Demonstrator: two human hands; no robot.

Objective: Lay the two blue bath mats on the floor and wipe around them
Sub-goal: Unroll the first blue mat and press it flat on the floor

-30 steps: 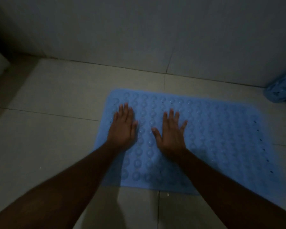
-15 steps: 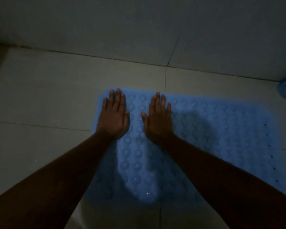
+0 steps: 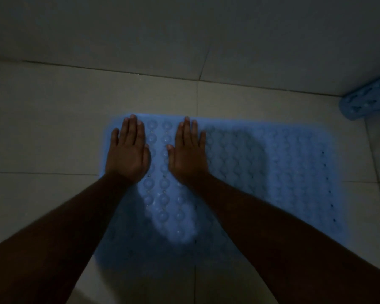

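Observation:
A light blue bath mat (image 3: 279, 172) with rows of round bumps lies flat on the tiled floor. My left hand (image 3: 128, 152) presses palm down on its far left corner, fingers straight and together. My right hand (image 3: 188, 153) lies flat beside it, a little to the right, fingertips at the mat's far edge. Neither hand holds anything. A second blue mat (image 3: 369, 99), rolled up, rests at the far right against the wall; only part of it shows.
The pale tiled floor (image 3: 53, 132) stretches to the left and in front of the mat. A grey tiled wall (image 3: 184, 29) rises just beyond the mat's far edge. The light is dim and my arms cast shadows on the mat.
Both hands have slid from the mat's middle toward its far left edge, staying flat. The view has shifted, and more of the rolled mat shows at the right.

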